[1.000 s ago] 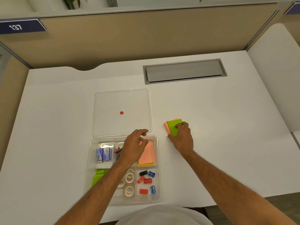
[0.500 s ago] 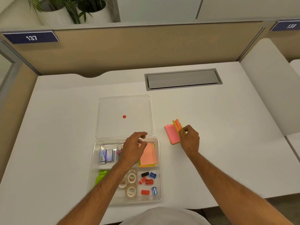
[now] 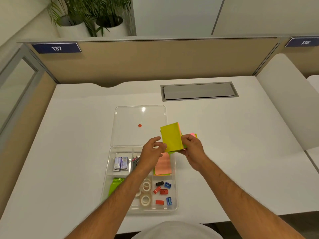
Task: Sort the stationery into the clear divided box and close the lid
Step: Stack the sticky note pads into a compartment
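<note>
My right hand grips a stack of yellow-green and pink sticky notes, held tilted just above the far right corner of the clear divided box. My left hand hovers over the box with its fingertips at the stack's left edge. Pink sticky notes lie in the far right compartment below. The clear lid, with a red dot, lies flat open behind the box. Another pink and green pad peeks out on the table behind my right hand.
The box also holds several small sharpeners, tape rolls, staple boxes and a green item. A grey cable hatch is set in the white desk; a beige partition stands behind.
My right hand lifted the sticky notes off the table and carried them left toward the box. My left hand rose a little to meet the stack.
</note>
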Demonstrator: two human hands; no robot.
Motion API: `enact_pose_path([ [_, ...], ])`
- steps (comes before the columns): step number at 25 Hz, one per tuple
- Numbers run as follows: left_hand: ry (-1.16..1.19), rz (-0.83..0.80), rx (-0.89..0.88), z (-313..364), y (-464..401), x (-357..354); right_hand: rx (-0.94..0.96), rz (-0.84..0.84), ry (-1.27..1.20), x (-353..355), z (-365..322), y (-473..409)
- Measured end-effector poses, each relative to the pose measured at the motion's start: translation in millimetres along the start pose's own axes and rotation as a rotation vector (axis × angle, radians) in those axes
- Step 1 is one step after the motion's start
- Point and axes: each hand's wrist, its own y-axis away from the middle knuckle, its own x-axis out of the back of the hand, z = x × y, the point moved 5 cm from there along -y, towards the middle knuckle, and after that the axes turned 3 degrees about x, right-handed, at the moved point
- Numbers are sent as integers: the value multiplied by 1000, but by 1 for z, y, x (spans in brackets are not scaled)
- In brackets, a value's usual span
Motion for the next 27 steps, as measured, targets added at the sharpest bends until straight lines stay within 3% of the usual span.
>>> enact_pose_path([
  [6,-1,95,43,-13,14,27,-124,-108,74,-17,34,16],
  [13,-70,183,31,-24,21,54,-93,-139,340,-19,41,16],
  [19,-70,242,15,-35,19,72,-36,-18,425,-6,41,10],
  [22,-60,257,17,-41,18,80,32,74,626,4,41,9],
  [27,-78,271,22,-45,19,86,71,71,918,-6,54,11],
])
